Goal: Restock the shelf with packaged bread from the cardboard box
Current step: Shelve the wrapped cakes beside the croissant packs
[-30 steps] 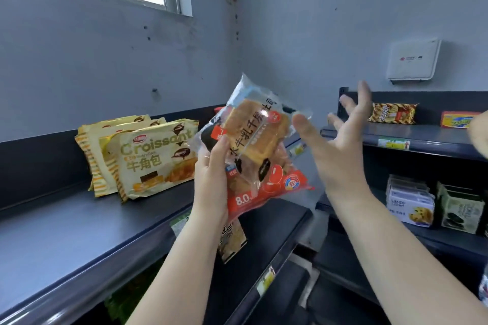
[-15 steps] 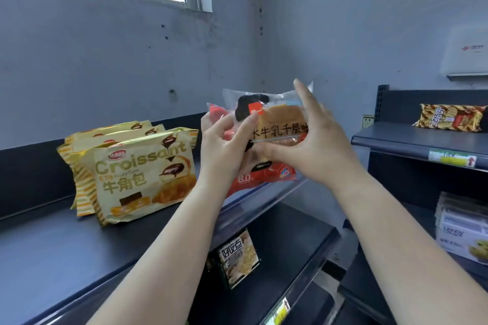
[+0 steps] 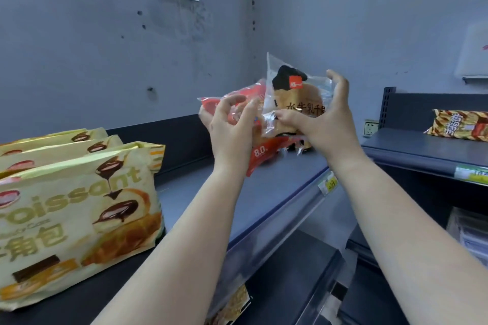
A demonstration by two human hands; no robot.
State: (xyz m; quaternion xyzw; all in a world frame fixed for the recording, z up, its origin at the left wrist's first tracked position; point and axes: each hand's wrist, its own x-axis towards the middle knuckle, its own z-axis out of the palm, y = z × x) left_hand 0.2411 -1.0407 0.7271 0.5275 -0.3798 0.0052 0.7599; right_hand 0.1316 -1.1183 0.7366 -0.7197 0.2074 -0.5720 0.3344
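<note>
Your right hand (image 3: pixel 320 121) curls its thumb and fingers round the clear bread packet (image 3: pixel 295 103), pinching its lower wrapper while the packet stands upright at the far end of the top shelf (image 3: pixel 264 192), its bottom edge on the shelf surface. Your left hand (image 3: pixel 229 126) has its fingers loosely curved and spread against the red packet (image 3: pixel 237 103) just behind and left of the clear one; you cannot tell whether they actually grip it. Well to the left stand three yellow croissant bags (image 3: pixel 79 206). On the neighbouring shelf to the right lies a striped snack bar (image 3: pixel 459 128).
</note>
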